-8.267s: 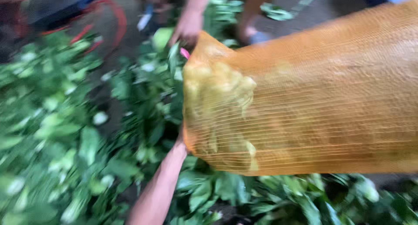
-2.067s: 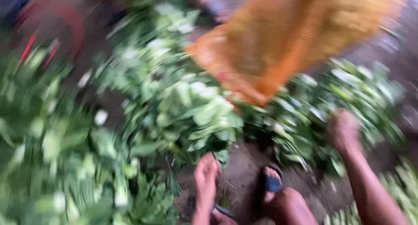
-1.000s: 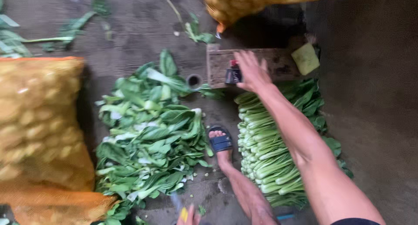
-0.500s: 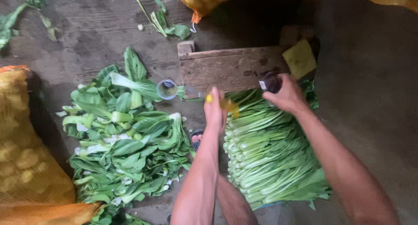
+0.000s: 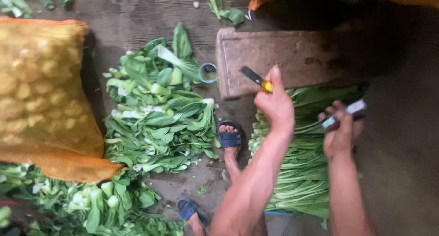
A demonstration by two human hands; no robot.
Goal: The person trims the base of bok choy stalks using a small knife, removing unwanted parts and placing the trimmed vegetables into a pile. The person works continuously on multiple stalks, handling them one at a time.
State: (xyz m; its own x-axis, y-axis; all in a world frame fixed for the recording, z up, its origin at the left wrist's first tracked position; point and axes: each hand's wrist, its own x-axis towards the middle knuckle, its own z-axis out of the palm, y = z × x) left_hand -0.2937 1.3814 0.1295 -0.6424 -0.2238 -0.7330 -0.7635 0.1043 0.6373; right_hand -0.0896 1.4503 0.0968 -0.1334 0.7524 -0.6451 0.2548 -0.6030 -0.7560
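Right hand point(image 5: 340, 135) blurred; its small grey object point(image 5: 344, 113) unidentifiable.

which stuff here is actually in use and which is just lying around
In use:
- left hand holding a yellow-handled knife
- right hand holding a small grey object
- stacked greens under both hands
- wooden board

Lying about:
- loose leaf pile
- orange mesh sack
- small round ring
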